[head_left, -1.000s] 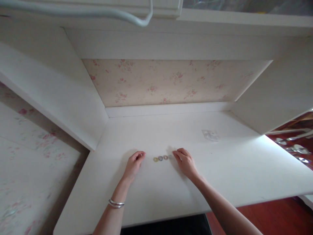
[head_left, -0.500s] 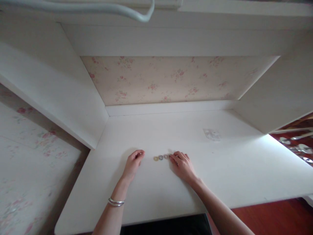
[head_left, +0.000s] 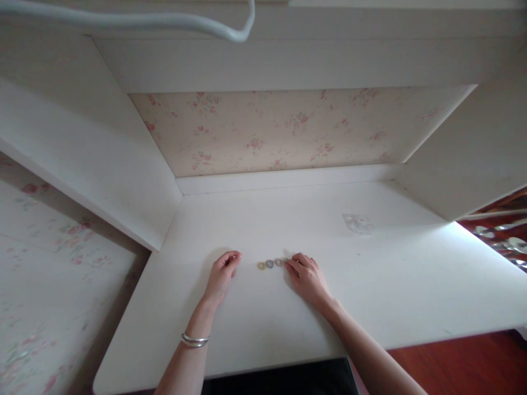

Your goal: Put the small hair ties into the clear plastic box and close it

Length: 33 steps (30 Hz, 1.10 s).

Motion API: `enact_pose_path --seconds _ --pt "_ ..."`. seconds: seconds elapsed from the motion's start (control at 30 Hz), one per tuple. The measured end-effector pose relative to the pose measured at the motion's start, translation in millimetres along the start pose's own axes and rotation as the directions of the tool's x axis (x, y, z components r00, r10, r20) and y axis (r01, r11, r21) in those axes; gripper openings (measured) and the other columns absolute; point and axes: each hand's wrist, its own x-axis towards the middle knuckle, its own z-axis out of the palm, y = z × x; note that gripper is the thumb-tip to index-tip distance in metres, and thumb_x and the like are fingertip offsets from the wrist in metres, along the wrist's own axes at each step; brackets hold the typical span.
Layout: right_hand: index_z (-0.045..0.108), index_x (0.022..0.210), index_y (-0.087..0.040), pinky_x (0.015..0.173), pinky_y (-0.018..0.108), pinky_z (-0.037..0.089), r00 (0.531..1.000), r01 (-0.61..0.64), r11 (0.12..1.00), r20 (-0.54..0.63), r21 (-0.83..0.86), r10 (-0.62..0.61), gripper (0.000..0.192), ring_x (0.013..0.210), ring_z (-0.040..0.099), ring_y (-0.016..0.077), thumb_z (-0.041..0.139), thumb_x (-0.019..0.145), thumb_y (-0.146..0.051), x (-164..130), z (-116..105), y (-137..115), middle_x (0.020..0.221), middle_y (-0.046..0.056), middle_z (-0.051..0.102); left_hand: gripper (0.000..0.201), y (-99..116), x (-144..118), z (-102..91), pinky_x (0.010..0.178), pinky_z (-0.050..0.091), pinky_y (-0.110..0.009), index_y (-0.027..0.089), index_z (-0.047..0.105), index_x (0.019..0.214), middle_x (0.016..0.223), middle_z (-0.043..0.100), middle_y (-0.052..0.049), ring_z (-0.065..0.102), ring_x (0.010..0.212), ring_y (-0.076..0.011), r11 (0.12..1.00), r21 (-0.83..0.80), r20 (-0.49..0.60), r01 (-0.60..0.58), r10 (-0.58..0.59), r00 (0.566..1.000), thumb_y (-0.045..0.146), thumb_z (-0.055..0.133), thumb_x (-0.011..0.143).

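Several small ring-shaped discs lie in a short row on the white desk (head_left: pixel 263 318). At the row's left end is a yellowish disc (head_left: pixel 261 265), then a grey disc (head_left: pixel 269 264) and a pale pinkish disc (head_left: pixel 278 263). My right hand (head_left: pixel 305 277) rests at the right end, its thumb and fingers closed on a greenish disc (head_left: pixel 285 261) that they partly cover. To the left of the row, my left hand (head_left: pixel 223 272) stays apart from the discs, fingertips pinched together. Anything inside that pinch is too small or hidden to make out.
A clear plastic bag (head_left: pixel 357 224) lies flat on the desk's right side. White side panels and a low back ledge (head_left: pixel 284 178) bound the desk. A pale cable (head_left: pixel 164 21) hangs above. Beyond the right edge are shiny metal items (head_left: pixel 516 244); a black surface (head_left: pixel 284 378) is in front.
The view has shifted slightly. More of the greenish disc shows at my right fingertips. Both hands otherwise hold nearly the same places.
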Motion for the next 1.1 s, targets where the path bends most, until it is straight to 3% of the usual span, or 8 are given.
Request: enact_pose_path --seconds 0.27,0.4,0.6,0.73,0.93,1.0,1.1 --pt "0.068 0.095 -0.025 0.071 0.029 0.047 0.991 -0.099 0.962 -0.060 0.256 0.118 0.029 0.076 0.057 0.0151 0.042 0.089 -0.036 -0.6 1.1 7.7 0.093 0.005 0.060 0.045 -2.6 0.1 1.0 0.043 0.019 -0.020 0.014 0.061 0.090 0.056 0.034 0.007 0.027 0.047 -0.0048 1.000 -0.019 -0.038 0.015 -0.015 0.999 0.052 0.066 0.067" --pt "0.068 0.095 -0.023 0.061 0.027 0.045 0.966 -0.201 0.925 -0.092 0.322 0.242 0.034 0.062 0.053 0.0121 0.041 0.087 -0.043 3.6 -11.3 31.2 0.093 0.005 0.060 0.042 -4.5 0.2 1.4 0.043 0.019 -0.020 0.015 0.060 0.090 0.058 0.034 0.007 0.027 0.047 -0.0047 1.000 -0.025 -0.041 0.010 -0.011 0.999 0.051 0.066 0.069" --pt "0.065 0.104 -0.021 0.070 0.030 0.044 0.874 -0.427 0.900 -0.217 0.089 0.436 0.040 0.068 0.054 0.0154 0.042 0.082 -0.046 13.6 -62.6 112.2 0.095 0.006 0.059 0.042 -5.6 -0.1 3.3 0.043 0.018 -0.020 0.015 0.062 0.089 0.055 0.034 0.007 0.028 0.046 -0.0052 1.000 -0.008 -0.079 -0.005 0.004 0.997 0.052 0.065 0.068" --pt "0.058 0.117 -0.021 0.084 0.042 0.040 0.794 -0.587 0.792 -0.314 -0.170 0.521 0.052 0.101 0.048 0.0292 0.045 0.079 -0.054 21.9 -98.2 158.0 0.115 0.013 0.049 0.042 -6.9 0.4 3.2 0.042 0.017 -0.020 0.015 0.063 0.089 0.056 0.037 0.007 0.028 0.046 -0.0046 0.999 -0.030 -0.077 -0.015 0.012 0.997 0.050 0.066 0.067" --pt "0.033 0.139 -0.020 0.084 0.049 0.040 0.736 -0.666 0.691 -0.097 -0.283 0.670 0.082 0.110 0.046 0.0382 0.040 0.075 -0.070 44.3 -116.1 190.0 0.139 0.021 0.027 0.041 -9.5 -1.4 3.1 0.042 0.019 -0.020 0.016 0.064 0.088 0.055 0.038 0.007 0.029 0.045 -0.0045 0.999 -0.018 -0.079 -0.040 0.038 0.996 0.050 0.067 0.066" --pt "0.031 0.141 -0.020 0.081 0.049 0.042 0.722 -0.669 0.682 -0.040 -0.296 0.690 0.083 0.108 0.049 0.0382 0.039 0.075 -0.070 51.4 -115.9 197.0 0.137 0.023 0.032 0.041 -10.5 -2.6 3.7 0.042 0.019 -0.020 0.015 0.064 0.088 0.055 0.038 0.007 0.029 0.046 -0.0045 0.999 -0.001 -0.085 -0.052 0.052 0.995 0.050 0.066 0.067" --pt "0.040 0.136 -0.017 0.077 0.046 0.044 0.736 -0.647 0.700 -0.008 -0.301 0.677 0.075 0.101 0.055 0.0363 0.044 0.077 -0.063 57.0 -115.0 204.9 0.118 0.023 0.053 0.040 -11.0 -3.9 4.4 0.043 0.019 -0.020 0.015 0.064 0.088 0.055 0.038 0.007 0.029 0.046 -0.0050 0.998 0.025 -0.092 -0.062 0.064 0.994 0.050 0.064 0.069"
